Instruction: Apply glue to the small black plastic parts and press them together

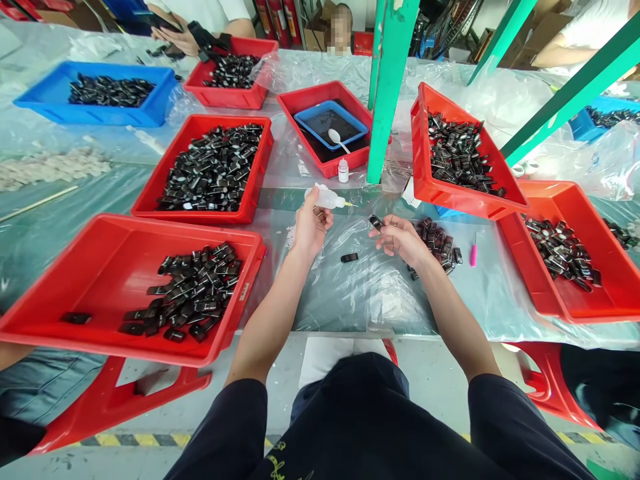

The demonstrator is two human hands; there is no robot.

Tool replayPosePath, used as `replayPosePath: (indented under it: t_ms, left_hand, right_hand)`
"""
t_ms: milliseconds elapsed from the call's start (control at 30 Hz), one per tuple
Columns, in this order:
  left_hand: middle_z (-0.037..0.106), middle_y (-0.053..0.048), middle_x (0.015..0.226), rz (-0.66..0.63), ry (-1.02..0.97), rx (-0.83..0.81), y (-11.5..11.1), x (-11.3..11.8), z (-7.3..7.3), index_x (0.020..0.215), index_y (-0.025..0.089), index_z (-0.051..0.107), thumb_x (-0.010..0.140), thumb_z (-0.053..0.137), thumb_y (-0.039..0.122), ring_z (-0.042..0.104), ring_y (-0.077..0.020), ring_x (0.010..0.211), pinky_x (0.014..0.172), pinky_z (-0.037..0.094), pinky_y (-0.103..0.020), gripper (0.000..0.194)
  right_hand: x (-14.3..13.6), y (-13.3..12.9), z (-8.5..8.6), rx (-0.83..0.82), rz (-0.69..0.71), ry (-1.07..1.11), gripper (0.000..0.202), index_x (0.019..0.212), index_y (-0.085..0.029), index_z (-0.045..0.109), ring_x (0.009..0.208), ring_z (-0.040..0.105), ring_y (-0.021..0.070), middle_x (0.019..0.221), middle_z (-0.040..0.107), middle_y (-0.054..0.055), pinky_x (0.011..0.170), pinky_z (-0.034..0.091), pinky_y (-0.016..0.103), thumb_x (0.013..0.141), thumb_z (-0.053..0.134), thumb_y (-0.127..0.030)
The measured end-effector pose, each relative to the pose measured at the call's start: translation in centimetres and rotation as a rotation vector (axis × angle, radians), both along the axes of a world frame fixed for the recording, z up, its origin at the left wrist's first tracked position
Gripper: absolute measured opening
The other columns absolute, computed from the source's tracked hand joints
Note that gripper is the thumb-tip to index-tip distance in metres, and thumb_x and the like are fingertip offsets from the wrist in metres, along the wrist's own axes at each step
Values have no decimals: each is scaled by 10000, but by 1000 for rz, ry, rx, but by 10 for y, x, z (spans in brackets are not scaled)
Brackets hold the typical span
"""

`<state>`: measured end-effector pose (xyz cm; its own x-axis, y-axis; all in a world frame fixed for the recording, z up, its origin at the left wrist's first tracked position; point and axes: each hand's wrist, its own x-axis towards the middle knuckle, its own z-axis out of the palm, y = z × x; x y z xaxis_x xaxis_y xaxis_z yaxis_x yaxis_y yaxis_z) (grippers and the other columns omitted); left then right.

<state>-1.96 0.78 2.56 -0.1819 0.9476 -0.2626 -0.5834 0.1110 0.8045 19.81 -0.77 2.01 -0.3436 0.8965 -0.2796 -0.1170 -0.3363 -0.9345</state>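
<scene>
My left hand (313, 225) is closed around a white squeeze bottle (327, 197) whose thin yellow-based needle tip points right. Across from it, my right hand (400, 238) pinches a small glossy black plastic part (375, 222) between thumb and fingers. The needle tip and the part are a short way apart. Below and between the hands, a single black part (349, 257) lies on the plastic-covered table. A loose pile of similar black parts (440, 243) sits beside my right wrist, partly hidden by the forearm.
Red bins of black parts stand left (200, 267) and right (465, 153). A green post (390, 93) rises ahead, beside a red bin (320, 160) with a blue tray (330, 123) and white spoon. A small bottle (343, 171) and pink-handled tool (473, 253) lie nearby. People sit around.
</scene>
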Motion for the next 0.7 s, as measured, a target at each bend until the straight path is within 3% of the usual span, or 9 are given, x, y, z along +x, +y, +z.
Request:
replayPosePath:
  t_ms: [100, 267, 400, 567, 700]
  left_hand:
    - [516, 29, 564, 2, 8, -2, 0, 1, 1, 766, 199, 633, 838, 771, 545, 471, -75, 439, 406, 323, -232, 380]
    - [511, 28, 565, 3, 15, -26, -1, 2, 2, 767, 198, 632, 851, 755, 545, 466, -75, 440, 412, 331, -223, 378]
    - [514, 29, 564, -3, 23, -30, 0, 3, 1, 769, 200, 629, 839, 760, 556, 463, -75, 440, 412, 327, -231, 386]
    - [507, 34, 565, -2, 7, -26, 0, 3, 1, 761, 195, 627, 810, 794, 558, 457, -67, 436, 407, 313, -232, 402]
    - [511, 30, 568, -2, 3, -16, 0, 2, 1, 757, 194, 634, 822, 787, 547, 465, -68, 438, 406, 319, -232, 390]
  right_hand:
    - [-3, -2, -1, -75, 39, 138, 408, 838, -239, 442, 533, 630, 126, 815, 754, 4, 372, 316, 201, 640, 786, -337]
    - [-5, -4, -3, -87, 129, 214, 479, 1094, -234, 530, 553, 657, 145, 828, 752, -3, 381, 343, 213, 676, 750, -315]
    - [-6, -3, -5, -65, 121, 137, 369, 971, -222, 548, 557, 626, 127, 830, 721, 4, 375, 318, 208, 685, 744, -347]
    - [-8, -1, -9, -27, 74, -25, 279, 900, -232, 520, 480, 442, 69, 723, 601, -40, 384, 180, 190, 720, 696, -351]
    - [-6, -2, -7, -26, 104, -11, 249, 875, -243, 500, 491, 381, 67, 748, 575, -38, 414, 156, 202, 752, 689, -347]
